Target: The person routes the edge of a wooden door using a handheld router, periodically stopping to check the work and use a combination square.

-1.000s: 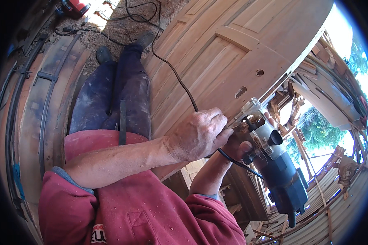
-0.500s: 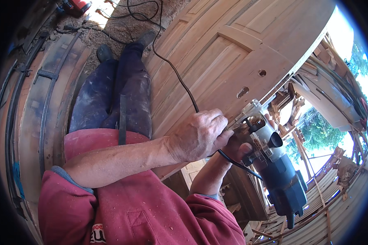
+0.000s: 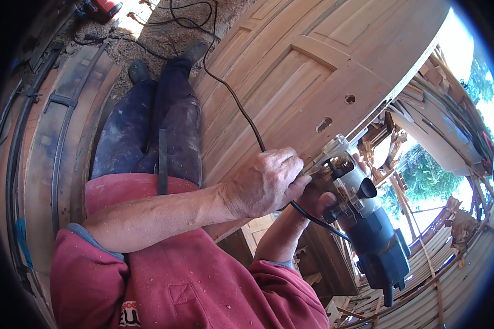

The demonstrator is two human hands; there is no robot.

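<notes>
In the head view, grips one router (image 3: pixel 368 225) with the right hand (image 3: pixel 315 197), thumb on its near side and fingertips just showing past the far edge, so placing it squarely between thumb and fingers. Tilts its dark motor end toward the lower right of the view and its clear base (image 3: pixel 335 147) toward the upper left. Sets the left hand (image 3: pixel 266 181) at the base end, back of the hand outward, fingers curled narrow just beside the base and tips partly hidden; cannot tell a pinch on some small part from a touch on the base itself.

Counts two bare hands at one router. Shows one black cord (image 3: pixel 233 96) crossing one panelled door (image 3: pixel 307 82) and passing behind the left hand. Shows two holes in the door: one round hole (image 3: pixel 350 99), one long slot (image 3: pixel 324 125). Includes two dark shoes (image 3: pixel 140 71) on the floor (image 3: pixel 153 41), one red tool (image 3: pixel 100 8) at top left and at least two long metal bars (image 3: pixel 63 101) over boards (image 3: pixel 44 148).
</notes>
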